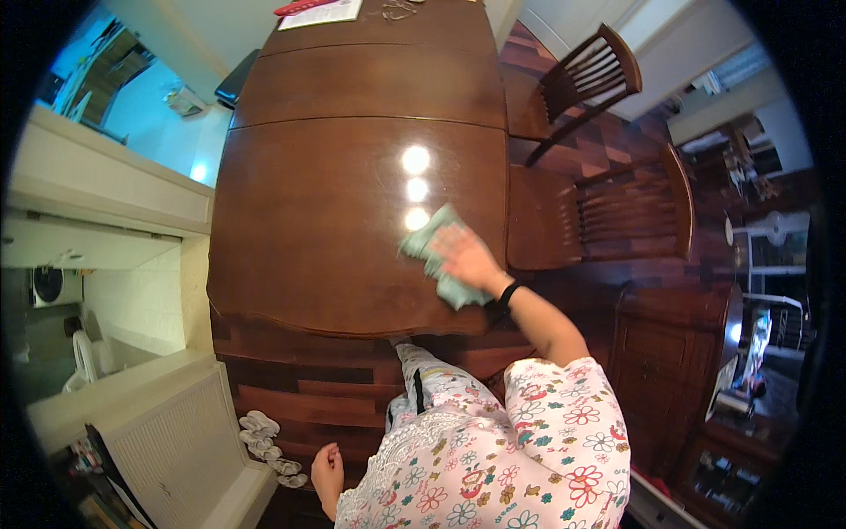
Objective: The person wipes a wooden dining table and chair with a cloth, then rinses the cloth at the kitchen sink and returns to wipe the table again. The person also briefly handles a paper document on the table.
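Note:
My right hand (462,256) lies flat with fingers spread on a pale green cloth (456,291), pressing it against the dark wooden table (317,218). Both are near the table's right front corner, and the hand is slightly blurred. A black band circles that wrist. Bright lamp reflections shine on the polished top just beyond the cloth. Away from the table, my left hand (328,469) hangs low at my side over the floor. Its fingers are loosely curled, and no object shows in it.
Two wooden chairs (598,218) stand along the table's right side. Papers (320,14) with a red object lie at the far end. Several pale shoes (261,436) sit on the floor at left by a louvred cabinet door (175,436). A wooden cabinet (667,344) stands at right.

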Demonstrator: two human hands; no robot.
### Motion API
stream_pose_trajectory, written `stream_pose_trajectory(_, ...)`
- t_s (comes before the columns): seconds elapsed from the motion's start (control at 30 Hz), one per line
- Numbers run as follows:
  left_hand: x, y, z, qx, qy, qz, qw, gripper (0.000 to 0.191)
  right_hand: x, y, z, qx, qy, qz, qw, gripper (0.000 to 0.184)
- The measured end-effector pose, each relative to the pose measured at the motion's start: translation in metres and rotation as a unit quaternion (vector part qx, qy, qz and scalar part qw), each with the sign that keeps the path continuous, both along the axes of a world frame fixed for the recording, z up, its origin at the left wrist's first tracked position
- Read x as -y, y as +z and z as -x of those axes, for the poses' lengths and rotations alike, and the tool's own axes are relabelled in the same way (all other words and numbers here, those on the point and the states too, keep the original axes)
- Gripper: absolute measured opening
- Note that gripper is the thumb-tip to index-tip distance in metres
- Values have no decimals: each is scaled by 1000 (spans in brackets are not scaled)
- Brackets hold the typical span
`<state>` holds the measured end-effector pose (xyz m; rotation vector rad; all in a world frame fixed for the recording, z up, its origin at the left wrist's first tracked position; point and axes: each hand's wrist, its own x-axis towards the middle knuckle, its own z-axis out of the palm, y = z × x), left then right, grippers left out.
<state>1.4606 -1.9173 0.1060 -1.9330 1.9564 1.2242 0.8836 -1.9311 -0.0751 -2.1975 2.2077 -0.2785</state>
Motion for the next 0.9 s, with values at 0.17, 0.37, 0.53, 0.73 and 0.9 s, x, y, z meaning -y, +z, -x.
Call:
stream_pose_trajectory(0.17,-98,-8,9,36,137,9,990,23,95,0,135,44,-338,-139,930,78)
stream_pose_trajectory(0.37,-229,-56,90,-8,175,2,985,26,128,-6,-5,-13,53,82,995,58)
stream_pose_trajectory(0.53,-346,-93,158,-142,257,-86,952,28,12,4,-1,81,322,-22,943,60)
stream_pose_trajectory(0.73,-453,-136,156,-289,356,-229,858,27,124,-15,152,-31,-16,75,997,53)
stream_pose_trajectory(0.9,-427,-102,220,-97,290,-133,943,34,74,-4,76,29,116,116,986,49)
